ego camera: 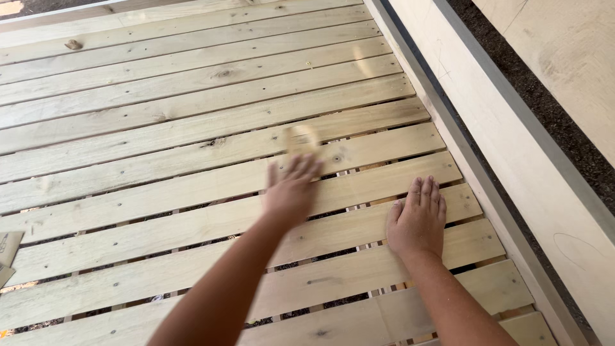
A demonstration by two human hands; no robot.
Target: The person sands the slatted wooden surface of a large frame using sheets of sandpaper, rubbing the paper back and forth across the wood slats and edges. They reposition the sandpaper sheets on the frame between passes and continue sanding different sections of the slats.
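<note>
Two hands are working over a deck of pale wooden slats (192, 128). The right hand (418, 221) is lying flat, palm down and fingers together, pressing on one slat (359, 192); it is gripping nothing. The left hand (291, 189) is blurred by motion, with fingers loosely extended above the next slat over. A small tan block (302, 138), possibly a sanding pad or an offcut, is showing just beyond its fingertips. Whether the fingers are touching it cannot be told from the blur, so the grip on it is uncertain.

Judging from this, the work in hand looks like rubbing or sweeping the block along a slat. To do it well:

1. Pressure from the right hand should be bearing straight down, so the loose-looking slat is not shifting in its gap.
2. Strokes of the left hand should be running along the grain, not across it.
3. Fingertips should be staying clear of the dark gaps between slats and of the screw heads just ahead of the left hand.

Beyond the right hand, a grey metal rail (448, 109) and a light side board (512, 141) are bordering the slats.
</note>
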